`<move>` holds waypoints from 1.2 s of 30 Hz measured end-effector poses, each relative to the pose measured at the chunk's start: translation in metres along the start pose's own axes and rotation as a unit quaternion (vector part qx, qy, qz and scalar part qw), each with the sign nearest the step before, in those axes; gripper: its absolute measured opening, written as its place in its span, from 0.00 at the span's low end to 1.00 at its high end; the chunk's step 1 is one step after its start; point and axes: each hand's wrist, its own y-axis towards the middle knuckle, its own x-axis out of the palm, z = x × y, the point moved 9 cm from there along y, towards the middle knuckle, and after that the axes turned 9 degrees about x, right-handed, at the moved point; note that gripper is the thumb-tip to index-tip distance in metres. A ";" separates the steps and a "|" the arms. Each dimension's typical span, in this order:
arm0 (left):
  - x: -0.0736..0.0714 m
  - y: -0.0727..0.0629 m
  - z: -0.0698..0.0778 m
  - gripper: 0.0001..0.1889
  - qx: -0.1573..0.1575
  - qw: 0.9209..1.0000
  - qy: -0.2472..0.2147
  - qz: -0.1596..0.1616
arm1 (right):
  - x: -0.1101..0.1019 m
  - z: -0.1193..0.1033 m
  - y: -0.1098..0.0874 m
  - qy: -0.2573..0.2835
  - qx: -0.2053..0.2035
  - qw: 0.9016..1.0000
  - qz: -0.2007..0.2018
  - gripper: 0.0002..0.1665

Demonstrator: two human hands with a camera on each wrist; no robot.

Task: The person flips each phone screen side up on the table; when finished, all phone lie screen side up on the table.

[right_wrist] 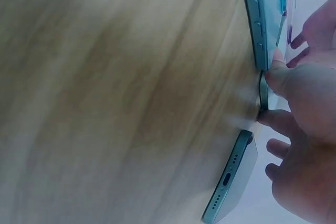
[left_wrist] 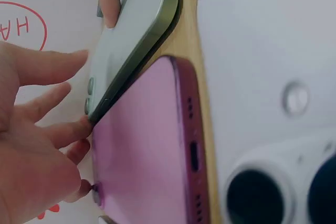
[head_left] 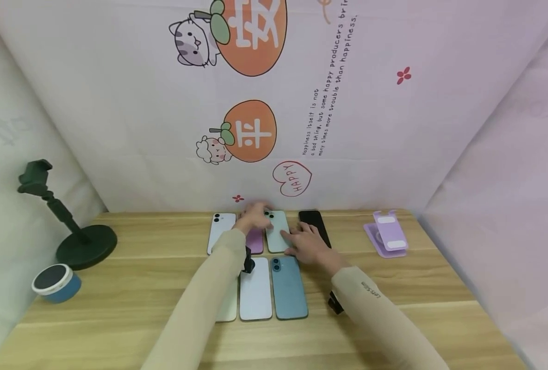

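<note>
Phones lie in two rows on the wooden table. My left hand (head_left: 254, 216) reaches over the far row, above a pink phone (head_left: 255, 241) and a pale green phone (head_left: 278, 228). In the left wrist view its fingers are spread, fingertips at the far edges where the pink phone (left_wrist: 142, 140) meets the green one (left_wrist: 131, 30). At the green phone's near right corner is my right hand (head_left: 307, 244). One of its fingers (left_wrist: 109, 3) rests on that phone's back; the right wrist view shows its thumb (right_wrist: 277, 72) by the blue phone (right_wrist: 265, 19).
A white phone (head_left: 220, 226) and a black phone (head_left: 314, 222) end the far row. The near row has a cream phone (head_left: 229, 303), a white phone (head_left: 255, 295) and a blue phone (head_left: 290, 288). Around them stand a purple holder (head_left: 389, 236), dark green stand (head_left: 86, 246) and blue-white round object (head_left: 58, 285).
</note>
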 end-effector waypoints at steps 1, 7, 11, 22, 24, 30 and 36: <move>-0.001 0.000 0.000 0.32 -0.001 1.000 -0.007 0.007 | 0.001 0.000 0.000 -0.003 0.002 1.000 0.000 0.38; -0.005 -0.001 0.000 0.30 0.002 0.994 -0.086 0.061 | 0.001 0.002 -0.002 -0.001 0.012 1.000 0.001 0.38; -0.007 0.001 0.001 0.29 0.011 0.987 -0.143 0.075 | -0.001 0.002 -0.003 0.007 0.016 1.000 0.002 0.38; -0.009 -0.001 0.001 0.31 0.012 0.978 -0.192 0.077 | -0.003 0.000 -0.006 0.012 0.016 1.000 -0.006 0.38; -0.007 -0.003 0.001 0.32 0.005 0.978 -0.195 0.073 | -0.002 0.001 -0.006 0.011 0.018 1.000 -0.009 0.37; -0.001 -0.006 0.001 0.30 -0.023 0.975 -0.212 0.055 | -0.003 0.000 -0.009 0.006 0.018 1.000 -0.010 0.37; -0.003 -0.005 0.000 0.32 -0.045 0.981 -0.180 0.059 | -0.009 -0.003 -0.010 0.051 0.015 0.999 0.002 0.36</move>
